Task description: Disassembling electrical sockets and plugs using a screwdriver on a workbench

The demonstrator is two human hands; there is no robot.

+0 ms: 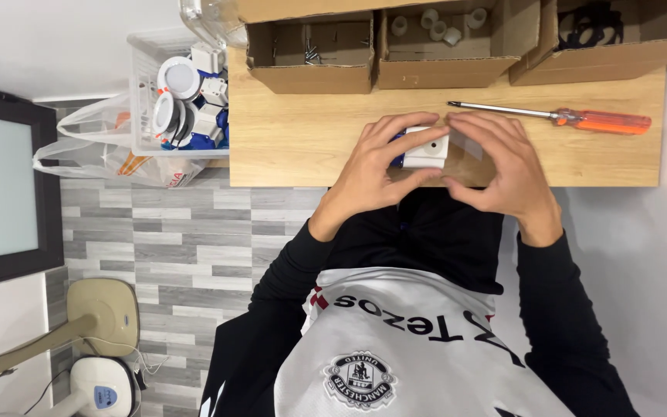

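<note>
Along the top edge of the frame three open cardboard boxes sit in a row on a wooden desk (303, 147). The left box (310, 54) holds a few small metal screws in its corner. The middle box (441, 46) holds several short white plastic cylinders. The right box (611, 38) holds dark ring-shaped parts, only partly in view. In the upper left, just beside the desk's end, a clear plastic bin (142, 85) is filled with round white downlight fixtures and white-and-blue driver blocks. A thin white plastic bag (94, 150) slumps against the bin, its contents unclear.

The desk is pale, smooth wood-grain board with a straight edge. An orange-handled screwdriver (573, 117) with a slim steel shaft lies on it in the upper right, well apart from the boxes. Below the desk in the frame the floor is grey plank-pattern tile. A dark-framed panel fills the left edge, and a beige fan base (106, 309) stands in the lower left.

At the centre of the frame, over the desk's near edge, both hands meet around a small white rectangular plastic block (426, 148) with a blue part showing at its left end. The left hand (372, 166) curls its fingers over and under that end, grasping it. The right hand (503, 166) closes on the other end, where a clear plastic piece (468, 144) lies against the block. The sleeves are black.
</note>
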